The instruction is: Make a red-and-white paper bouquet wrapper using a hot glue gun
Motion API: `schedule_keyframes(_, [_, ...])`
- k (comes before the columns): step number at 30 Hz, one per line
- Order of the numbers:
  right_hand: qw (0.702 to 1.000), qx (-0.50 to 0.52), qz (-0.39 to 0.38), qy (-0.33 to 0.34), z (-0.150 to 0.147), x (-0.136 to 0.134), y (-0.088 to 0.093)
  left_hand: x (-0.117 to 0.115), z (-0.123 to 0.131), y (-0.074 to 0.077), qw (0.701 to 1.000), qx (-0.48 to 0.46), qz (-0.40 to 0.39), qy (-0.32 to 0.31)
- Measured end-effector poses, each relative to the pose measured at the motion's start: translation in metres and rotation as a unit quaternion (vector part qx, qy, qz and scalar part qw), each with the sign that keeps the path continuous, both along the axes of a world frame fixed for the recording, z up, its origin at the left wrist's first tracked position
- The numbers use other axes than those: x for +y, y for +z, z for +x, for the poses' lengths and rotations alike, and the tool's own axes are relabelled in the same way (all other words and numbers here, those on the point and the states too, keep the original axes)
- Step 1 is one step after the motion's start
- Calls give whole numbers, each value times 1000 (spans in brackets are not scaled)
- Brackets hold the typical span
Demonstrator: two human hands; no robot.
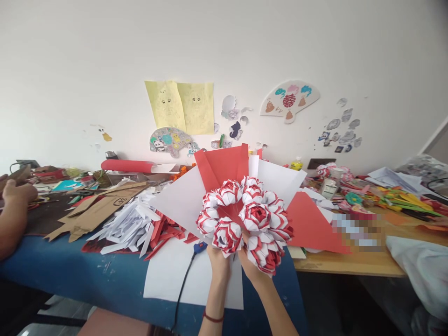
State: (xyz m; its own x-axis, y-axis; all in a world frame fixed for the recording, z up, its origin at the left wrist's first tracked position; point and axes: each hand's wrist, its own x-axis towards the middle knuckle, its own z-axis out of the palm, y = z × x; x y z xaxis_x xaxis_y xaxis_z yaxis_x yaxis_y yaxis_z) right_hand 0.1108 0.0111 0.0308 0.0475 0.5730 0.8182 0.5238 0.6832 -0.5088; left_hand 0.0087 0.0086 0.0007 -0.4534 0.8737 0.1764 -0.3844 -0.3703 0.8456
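In front of me is a bouquet of folded red-and-white paper flowers (256, 215), grouped in a rough ring with a gap in the middle. My left hand (220, 262) supports it from below on the left, and my right hand (251, 267) does the same on the right. The flower heads cover most of my fingers, and the stems are hidden. Behind the flowers fan out a folded red sheet (224, 163), a white sheet (185, 198) on the left, another white sheet (280, 179) on the right and a red sheet (311, 224) at the lower right.
A blue-covered table (115, 275) carries a white sheet (168, 284), a dark cable (184, 280), white paper strips (126, 224), red strips (168, 233) and flattened cardboard (94, 212). Another person's hand (19, 193) is at far left. A wooden table (336, 266) holds craft materials.
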Motion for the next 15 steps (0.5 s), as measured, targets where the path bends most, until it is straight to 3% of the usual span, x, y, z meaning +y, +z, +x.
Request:
schedule_keyframes(5, [998,58,23,-32,13,-16,10,-3,-9,5,999,-12,-35,40])
schedule_keyframes(9, [978,181,-71,-71,49,-21,30,-7,-23,12,994,-14,-52,95])
schedule_keyframes(12, [951,254,-153,-87,84,-1,35,-8,-35,14,994,-25,-44,93])
schedule_keyframes(15, [941,276,-173,-95,114,38,21,-9,-43,14,995,-71,-33,61])
